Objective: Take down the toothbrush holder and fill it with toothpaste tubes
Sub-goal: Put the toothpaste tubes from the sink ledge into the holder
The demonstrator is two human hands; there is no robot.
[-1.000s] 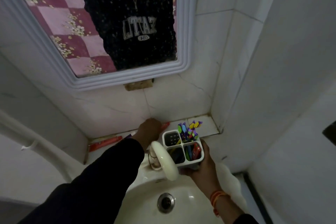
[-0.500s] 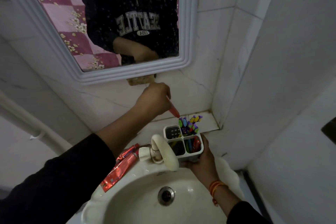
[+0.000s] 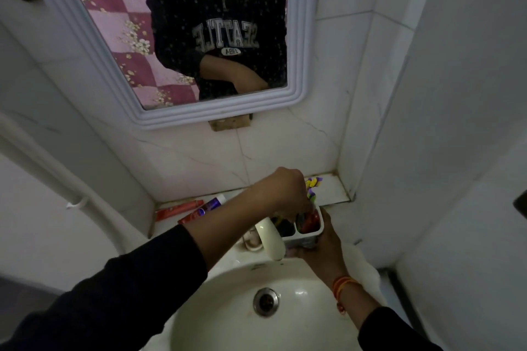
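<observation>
A white four-compartment toothbrush holder sits above the sink's back edge, gripped from the right and underneath by my right hand. Colourful toothbrushes stick up from its far compartment. My left hand hovers right over the holder with its fingers pinched downward into it, closed on a red toothpaste tube that the hand mostly hides. Two more toothpaste tubes lie on the tiled ledge to the left: a red one and a red-and-purple one with a white cap.
A cream faucet juts out just left of the holder, over the sink basin with its metal drain. A white-framed mirror hangs above. Tiled walls close the corner on the right, by the ledge.
My left hand rose from the ledge with a red toothpaste tube, then came down onto the holder. The holder stayed in my right hand.
</observation>
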